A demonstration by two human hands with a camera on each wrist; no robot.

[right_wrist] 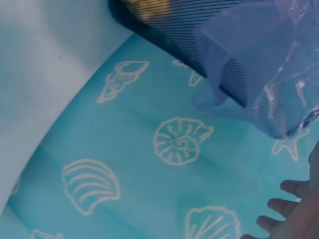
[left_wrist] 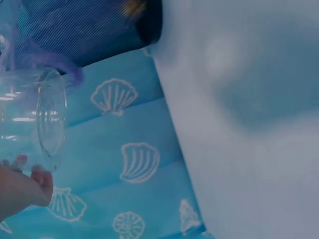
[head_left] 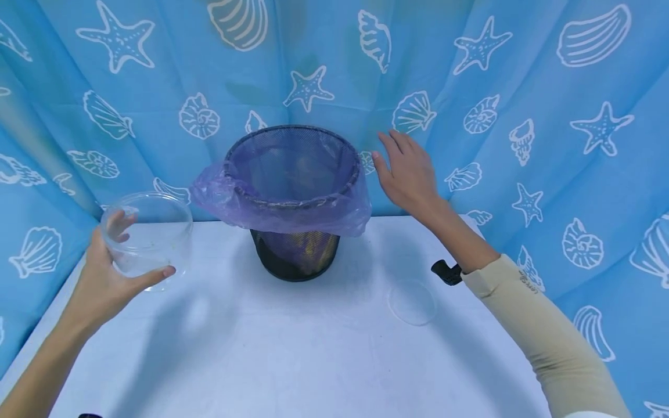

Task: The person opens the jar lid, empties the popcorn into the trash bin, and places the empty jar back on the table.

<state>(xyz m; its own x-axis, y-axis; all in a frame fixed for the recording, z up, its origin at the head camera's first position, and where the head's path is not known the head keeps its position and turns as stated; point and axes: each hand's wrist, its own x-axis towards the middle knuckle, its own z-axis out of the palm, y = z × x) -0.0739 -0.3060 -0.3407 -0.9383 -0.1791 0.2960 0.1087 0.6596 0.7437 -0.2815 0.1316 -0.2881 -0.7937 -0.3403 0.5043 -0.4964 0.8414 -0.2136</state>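
Note:
In the head view my left hand grips a clear plastic tub, thumb on the near side and fingers round the far left. The left wrist view shows the same tub with fingertips against its wall. A black mesh waste bin, lined with a purple plastic bag folded over its rim, stands between my hands. My right hand is raised just right of the bin's rim, fingers extended and holding nothing. A round clear lid lies flat on the table, below the right forearm.
The white table ends at a blue curtain printed with shells and starfish, which closes off the back and both sides. A small black object shows beside the right sleeve. Something yellowish shows through the bin's mesh.

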